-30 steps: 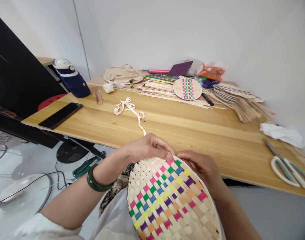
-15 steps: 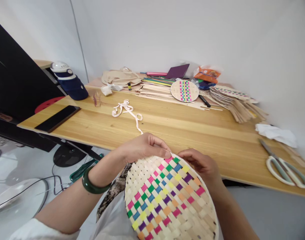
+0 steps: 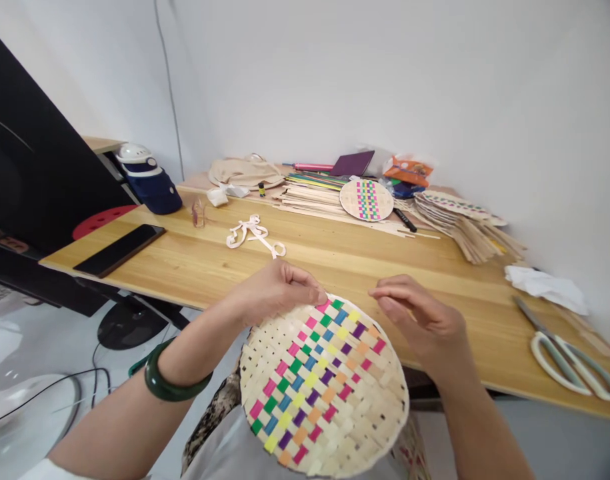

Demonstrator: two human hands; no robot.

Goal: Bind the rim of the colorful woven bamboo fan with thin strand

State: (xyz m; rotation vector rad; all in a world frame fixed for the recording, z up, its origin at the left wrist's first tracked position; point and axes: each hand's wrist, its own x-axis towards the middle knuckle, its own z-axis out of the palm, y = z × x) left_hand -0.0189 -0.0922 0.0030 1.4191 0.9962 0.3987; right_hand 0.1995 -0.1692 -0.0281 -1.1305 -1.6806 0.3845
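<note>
A round woven bamboo disc (image 3: 325, 387) with a band of coloured squares lies on my lap, just in front of the wooden table (image 3: 345, 267). My left hand (image 3: 279, 290), with a green bangle on the wrist, pinches the disc's top rim. My right hand (image 3: 425, 323) hovers just above the rim's right side, fingers loosely curled and apart, holding nothing. A cream ribbon (image 3: 252, 233) lies loose on the table beyond my left hand.
White-handled scissors (image 3: 569, 353) and crumpled tissue (image 3: 545, 283) lie at the right. At the back are stacked bamboo strips (image 3: 315, 193), a smaller woven disc (image 3: 367, 200) and a pile of woven pieces (image 3: 465, 217). A black phone (image 3: 119, 249) and a dark cap (image 3: 152, 180) sit at the left.
My right hand has let go of the disc's rim and lifted to the right. The disc has tilted and slid lower left; the ribbon end has left my left hand.
</note>
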